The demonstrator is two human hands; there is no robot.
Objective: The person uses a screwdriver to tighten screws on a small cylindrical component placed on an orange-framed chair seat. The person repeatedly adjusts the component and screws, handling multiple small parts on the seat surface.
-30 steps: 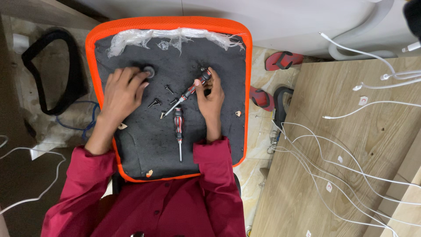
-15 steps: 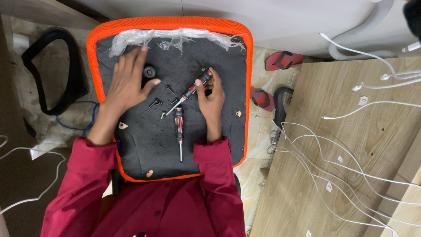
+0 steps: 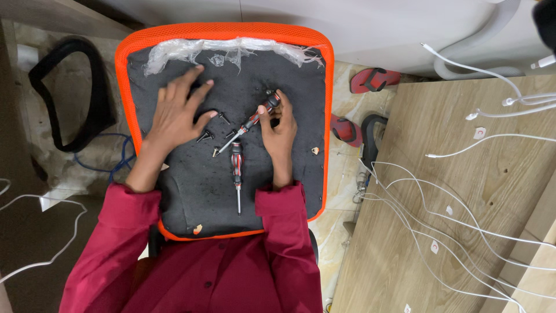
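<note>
Two bare hands over an orange-rimmed black fabric seat pad, seen from the head camera looking straight down. Left hand lies flat on the upper left of the pad, fingers spread and released, gripping nothing; thumb tip sits just beside a small black screw. Two more small dark screws lie just below that hand, near the pad's middle. Right hand rests on the pad's right half, fingers curled around the red-and-black handle of a slim screwdriver. That screwdriver lies at a slant, handle end up right by the fingertips, metal tip pointing down left toward the screws. Grip looks like thumb and forefinger pinching the handle, though the far fingers are partly hidden, so can't say how firm it is.

Second red-and-black screwdriver lies loose on the pad, handle near the middle, shaft pointing toward the person, not touched by either hand. Torn clear plastic film is bunched along the pad's far edge. Both sleeves are dark red.

Around it: black curved chair armrest on the floor to the left, well apart from the pad. Red sandal on the floor to the right, another partly hidden by the pad's edge. Light wooden board fills the right side, with thin white cables trailing across it.
</note>
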